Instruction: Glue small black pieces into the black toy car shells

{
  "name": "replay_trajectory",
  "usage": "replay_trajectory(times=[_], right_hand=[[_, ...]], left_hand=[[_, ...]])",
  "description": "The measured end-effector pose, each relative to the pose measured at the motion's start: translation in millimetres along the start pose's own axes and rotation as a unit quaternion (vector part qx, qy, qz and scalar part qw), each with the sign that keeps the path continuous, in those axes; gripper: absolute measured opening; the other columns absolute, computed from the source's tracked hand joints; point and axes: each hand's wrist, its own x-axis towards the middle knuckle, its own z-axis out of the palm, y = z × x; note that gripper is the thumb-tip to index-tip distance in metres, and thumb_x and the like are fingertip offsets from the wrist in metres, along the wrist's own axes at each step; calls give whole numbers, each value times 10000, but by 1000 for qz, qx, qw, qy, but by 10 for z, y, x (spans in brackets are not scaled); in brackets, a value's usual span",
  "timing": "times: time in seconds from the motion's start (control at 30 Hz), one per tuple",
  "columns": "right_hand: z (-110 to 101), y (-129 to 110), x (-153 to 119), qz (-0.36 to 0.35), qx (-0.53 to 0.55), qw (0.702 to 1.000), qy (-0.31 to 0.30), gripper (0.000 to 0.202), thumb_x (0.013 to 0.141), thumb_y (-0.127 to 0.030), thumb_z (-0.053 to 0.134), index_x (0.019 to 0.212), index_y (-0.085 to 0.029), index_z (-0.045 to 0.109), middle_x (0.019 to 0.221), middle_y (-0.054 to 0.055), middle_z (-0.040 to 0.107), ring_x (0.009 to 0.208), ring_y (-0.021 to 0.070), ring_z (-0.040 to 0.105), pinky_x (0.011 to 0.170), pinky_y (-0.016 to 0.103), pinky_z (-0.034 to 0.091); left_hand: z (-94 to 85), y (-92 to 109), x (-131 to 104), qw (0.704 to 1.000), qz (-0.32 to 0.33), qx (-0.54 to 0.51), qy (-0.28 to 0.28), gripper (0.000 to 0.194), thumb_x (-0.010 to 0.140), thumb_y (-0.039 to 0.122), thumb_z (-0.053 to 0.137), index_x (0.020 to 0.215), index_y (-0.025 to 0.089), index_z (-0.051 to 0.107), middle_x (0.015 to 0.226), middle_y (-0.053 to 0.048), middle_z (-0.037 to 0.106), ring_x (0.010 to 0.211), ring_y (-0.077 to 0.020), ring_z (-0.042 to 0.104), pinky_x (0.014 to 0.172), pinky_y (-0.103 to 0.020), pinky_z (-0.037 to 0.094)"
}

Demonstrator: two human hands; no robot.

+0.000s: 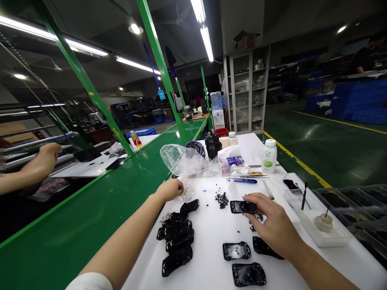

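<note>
My right hand grips a black toy car body by its right end between thumb and fingers, its hollow underside showing. My left hand is closed in a pinch at a small clear plastic bag of tiny parts; what its fingertips hold, if anything, is hidden. A heap of black car bodies lies below my left hand. Under my right hand rest several more, among them one car body and another car body. Small black pieces lie in a pile between my hands.
Farther back on the white table are a blue utility knife, orange-handled scissors, a white bottle and a large plastic bag. At right stands a clear tray with a small jar. Another person's hand shows at left.
</note>
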Motion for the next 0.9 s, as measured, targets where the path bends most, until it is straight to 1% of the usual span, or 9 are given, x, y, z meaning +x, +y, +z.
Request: replay_trajectory(times=[0.2,0.3,0.37,0.43,0.53,0.63,0.67,0.8,0.9], right_hand=[[-12,-29,-5,3,2,1000,3,350,849,-118,555,1161,-268,603,1186,52,624,1048,235,633,767,347,605],[-18,-31,-5,-3,3,1000,6,365,848,-117,556,1177,-268,601,1194,58,622,1053,247,632,749,354,609],[-24,-37,-3,-5,6,1000,9,364,847,-114,556,1174,-267,602,1191,61,623,1050,253,632,740,362,611],[-31,-51,1,-2,18,1000,14,359,844,-107,558,1165,-262,601,1178,62,624,1043,250,631,751,367,611],[-40,-83,9,-4,34,999,18,358,838,-91,559,1154,-255,601,1160,63,624,1034,242,626,750,359,604],[-48,-105,21,-9,41,999,15,377,828,-65,560,1152,-254,602,1155,57,622,1039,228,617,736,332,593],[-51,-108,25,-8,45,999,15,385,822,-54,562,1150,-252,603,1150,54,622,1042,221,613,741,323,591],[-68,-99,45,3,57,998,20,407,796,-21,564,1140,-234,613,1139,52,620,1052,204,601,782,307,593],[-83,-86,59,6,58,998,26,414,787,-15,558,1141,-222,614,1133,61,620,1051,208,600,791,317,598]], left_hand=[[-83,-1,-145,992,-31,-116,50,236,923,370,603,1024,163,651,1069,-55,660,958,-198,636,856,-395,538],[-152,60,-251,972,-57,-210,93,256,899,391,624,936,141,664,936,-40,676,877,-192,645,803,-377,538],[-198,169,-361,949,-61,-289,113,285,862,410,644,899,129,678,851,-53,689,815,-194,651,741,-347,531],[-227,355,-519,918,-46,-375,120,318,811,443,656,879,134,694,861,-91,718,780,-196,660,693,-316,520],[-222,763,-819,872,-7,-479,103,326,719,469,711,810,156,694,980,-129,738,730,-183,664,660,-299,516],[-169,1236,-1072,833,25,-547,76,245,701,400,750,765,170,695,999,-122,738,699,-157,654,615,-263,495],[-145,1386,-1120,801,28,-594,67,217,673,357,779,729,166,692,952,-119,743,670,-147,644,590,-249,482],[-17,1831,-1100,698,12,-716,16,238,587,280,844,645,152,652,839,-109,743,596,-116,613,558,-226,461],[111,1949,-985,660,-4,-751,17,279,542,264,859,613,152,613,813,-94,732,582,-107,599,577,-236,470]])
